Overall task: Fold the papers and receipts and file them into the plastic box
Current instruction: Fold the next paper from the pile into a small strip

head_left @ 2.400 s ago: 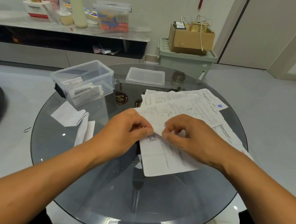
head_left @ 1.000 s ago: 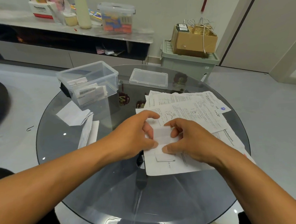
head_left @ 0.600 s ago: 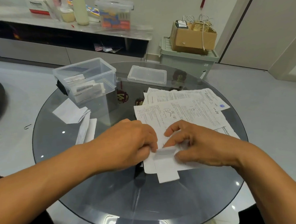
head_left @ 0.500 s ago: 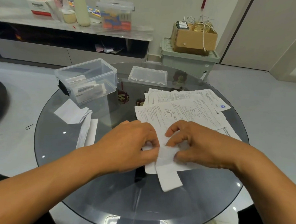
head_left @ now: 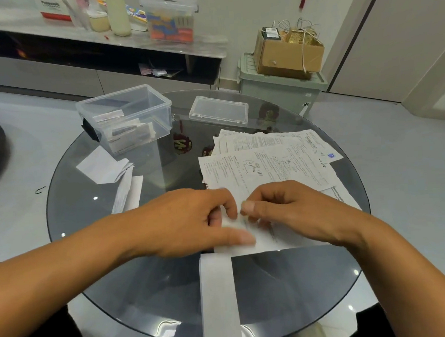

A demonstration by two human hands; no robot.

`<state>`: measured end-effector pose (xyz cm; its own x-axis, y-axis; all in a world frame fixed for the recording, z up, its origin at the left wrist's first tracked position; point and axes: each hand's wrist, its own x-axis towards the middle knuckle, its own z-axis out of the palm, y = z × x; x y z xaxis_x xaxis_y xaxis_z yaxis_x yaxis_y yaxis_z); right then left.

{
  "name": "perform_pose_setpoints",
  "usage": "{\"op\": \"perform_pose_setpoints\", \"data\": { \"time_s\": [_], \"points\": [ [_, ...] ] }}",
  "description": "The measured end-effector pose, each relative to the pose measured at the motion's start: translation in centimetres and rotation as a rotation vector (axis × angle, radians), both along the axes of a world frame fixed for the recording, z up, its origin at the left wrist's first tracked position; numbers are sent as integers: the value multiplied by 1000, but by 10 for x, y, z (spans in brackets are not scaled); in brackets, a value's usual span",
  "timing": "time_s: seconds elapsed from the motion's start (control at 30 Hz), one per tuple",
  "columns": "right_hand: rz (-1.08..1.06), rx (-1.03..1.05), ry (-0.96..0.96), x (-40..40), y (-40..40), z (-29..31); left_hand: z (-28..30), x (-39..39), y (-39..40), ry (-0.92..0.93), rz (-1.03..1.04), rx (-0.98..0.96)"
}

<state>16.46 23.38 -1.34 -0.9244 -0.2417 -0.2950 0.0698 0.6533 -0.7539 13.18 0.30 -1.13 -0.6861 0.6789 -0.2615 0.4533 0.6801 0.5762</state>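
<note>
On the round glass table [head_left: 112, 266], the clear plastic box [head_left: 127, 117] serves as landmark: it stands open at the far left of the tabletop with several folded slips inside. Just in front of the box, toward the person, lie folded papers [head_left: 105, 166] and, nearer still, a pair of narrow folded slips [head_left: 128, 193]. To the right of the box, apart from it, rests its lid [head_left: 218, 110], flat on the glass. Nearer than the box and to its right, the left hand [head_left: 183, 220] has its fingers curled, thumb and fingers pinching the top of a long white receipt [head_left: 219, 298]. The strip runs from the hands toward the person, reaching the near table edge. Touching the same top end is the right hand [head_left: 286, 211], its fingers curled and its thumb tip pressed to the paper beside the left fingers. Beneath and beyond both hands, well right of the box, spreads a loose stack of printed sheets [head_left: 270, 162], unfolded and overlapping.
</note>
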Motion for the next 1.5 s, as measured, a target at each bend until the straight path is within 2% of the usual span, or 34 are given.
{"op": "perform_pose_setpoints", "data": {
  "time_s": [0.07,0.13,0.2,0.3,0.4,0.5,0.57,0.67,0.77,0.87,1.07,1.13,1.2,1.4,1.47,1.5],
  "points": [
    [18,14,7,0,-3,-2,4,4,-1,25,-146,-131],
    [16,23,5,0,-4,-4,5,7,-1,132,-235,-249],
    [7,24,8,-1,-5,-4,4,10,0,178,-236,-296],
    [-4,24,17,0,-7,-4,0,15,0,140,-223,-293],
    [-16,-19,62,-1,-11,-5,1,7,-7,0,-107,-117],
    [-4,-134,83,-1,-15,-5,6,-15,-18,-242,169,277],
    [6,-253,97,1,-20,-4,10,-24,-24,-425,345,457],
    [3,-338,166,3,-28,-4,11,-24,-24,-600,398,528],
    [-13,-293,242,3,-36,-9,7,-16,-18,-630,370,542],
    [-67,-255,218,3,-39,-14,7,-12,-15,-618,356,518],
    [-254,-353,208,-1,-47,-13,13,-16,-17,-900,412,651],
    [-307,-363,250,-1,-50,-16,11,-12,-16,-812,366,625],
    [-354,-363,278,-1,-52,-16,5,-10,-15,-640,376,611],
    [-364,-488,186,-2,-59,-8,-3,-11,-18,-301,466,584],
    [-387,-479,185,-4,-60,-11,0,-18,-22,-151,462,475],
    [-390,-407,218,-6,-58,-11,0,-24,-26,-47,460,383]
  ]
}}
